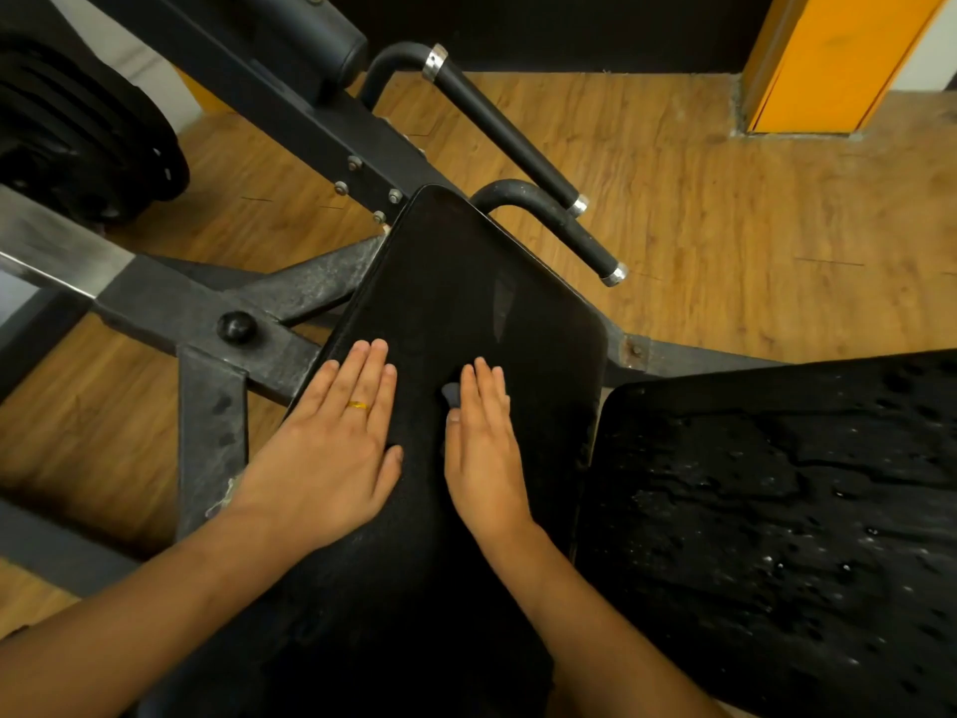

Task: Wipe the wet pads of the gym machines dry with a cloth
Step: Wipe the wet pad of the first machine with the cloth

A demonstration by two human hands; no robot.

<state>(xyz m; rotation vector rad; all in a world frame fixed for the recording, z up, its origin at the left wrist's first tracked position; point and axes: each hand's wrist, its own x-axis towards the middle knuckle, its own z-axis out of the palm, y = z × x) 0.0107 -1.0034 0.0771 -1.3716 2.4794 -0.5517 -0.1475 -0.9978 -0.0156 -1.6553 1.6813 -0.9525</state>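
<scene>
Head view looks straight down on a long black pad [466,282] of a gym machine, running away from the person. Both hands lie flat on it, side by side and slightly apart. The left hand [331,448] rests palm down near the pad's left edge, its fingers [370,370] straight and pressed together, the thumb angled out toward the middle; a gold ring [359,405] sits on one finger. The right hand [484,453] is palm down near the pad's centre line, its fingers [487,391] also straight and close together.

A small grey fold of cloth [451,393] pokes out beside the right index finger, just above the thumb tip; the rest of it is hidden under the hand, so its extent cannot be told. The pad surface beyond the hands looks dull, with one pale streak.

To the right, a second black pad [777,536] is covered in water drops and wet patches. Two black handles with metal end caps [510,129] [575,230] stick out past the long pad's far right corner. The black steel frame [305,121] crosses at the left, with stacked weight plates [77,137] at the upper left. A wooden floor [725,225] lies below, and an orange column [839,59] stands at the upper right.
</scene>
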